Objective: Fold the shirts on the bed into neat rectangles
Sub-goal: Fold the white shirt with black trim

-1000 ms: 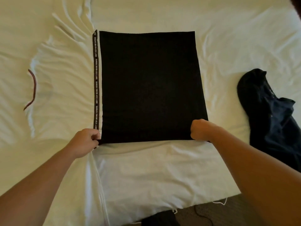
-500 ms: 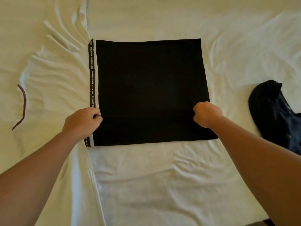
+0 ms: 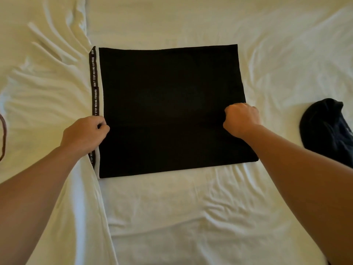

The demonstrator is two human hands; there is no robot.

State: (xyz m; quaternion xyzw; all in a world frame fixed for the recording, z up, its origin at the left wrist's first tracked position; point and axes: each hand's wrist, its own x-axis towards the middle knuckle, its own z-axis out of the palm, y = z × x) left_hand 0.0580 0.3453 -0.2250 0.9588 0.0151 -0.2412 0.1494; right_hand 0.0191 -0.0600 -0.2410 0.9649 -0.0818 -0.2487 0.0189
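While both hands [image 3: 85, 133] apparently pinch its side edges, black shirt [image 3: 172, 111] lies flat.

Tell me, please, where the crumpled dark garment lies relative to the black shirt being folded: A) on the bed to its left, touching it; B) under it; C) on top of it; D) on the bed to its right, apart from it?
D: the crumpled dark garment lies on the white sheet to the right of the black shirt, with bare sheet between them.
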